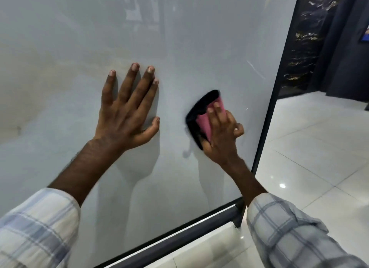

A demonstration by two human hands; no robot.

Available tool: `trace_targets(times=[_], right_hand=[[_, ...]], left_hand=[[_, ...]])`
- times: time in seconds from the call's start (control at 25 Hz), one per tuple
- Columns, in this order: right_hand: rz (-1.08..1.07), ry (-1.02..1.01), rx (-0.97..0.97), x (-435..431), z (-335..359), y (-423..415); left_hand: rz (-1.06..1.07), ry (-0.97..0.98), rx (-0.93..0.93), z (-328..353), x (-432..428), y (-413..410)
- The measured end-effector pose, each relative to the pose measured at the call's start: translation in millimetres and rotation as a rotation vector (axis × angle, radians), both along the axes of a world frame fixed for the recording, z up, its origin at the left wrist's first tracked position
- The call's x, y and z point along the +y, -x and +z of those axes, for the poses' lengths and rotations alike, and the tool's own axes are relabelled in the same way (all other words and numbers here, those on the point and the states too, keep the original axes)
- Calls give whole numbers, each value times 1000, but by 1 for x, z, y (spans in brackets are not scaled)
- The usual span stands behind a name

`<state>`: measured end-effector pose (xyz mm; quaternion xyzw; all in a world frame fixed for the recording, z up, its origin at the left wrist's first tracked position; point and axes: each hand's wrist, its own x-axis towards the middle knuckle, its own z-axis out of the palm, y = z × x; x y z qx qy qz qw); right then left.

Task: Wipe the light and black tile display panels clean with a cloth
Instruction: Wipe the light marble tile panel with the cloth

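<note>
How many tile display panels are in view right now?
2. The light panel fills most of the view, with the left hand flat on it and the right hand holding the cloth against it. The black panel stands behind, upper right. Others may be hidden.

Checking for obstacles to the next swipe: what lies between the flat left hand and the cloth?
Head view: only bare light panel lies between the left hand and the cloth.

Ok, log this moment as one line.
stage: wiping light panel | left hand: flat on panel | right hand: holds cloth against panel
</note>
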<state>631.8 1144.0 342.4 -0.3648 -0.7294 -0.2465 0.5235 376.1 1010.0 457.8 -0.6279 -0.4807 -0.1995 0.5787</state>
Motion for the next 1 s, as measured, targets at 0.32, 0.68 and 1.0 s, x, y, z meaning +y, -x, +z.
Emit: trace_targets(times=[0.32,0.68,1.0], right_hand=[[-95,235,255,-29,-59,38],[-125,691,681,-31,-127,25],[-195,1463,1399,-57,-171,48]], left_hand=[[36,22,-43,-5,1,-5],[2,179,126,-97,5,-15],[18,157,130,-101,5,-16]])
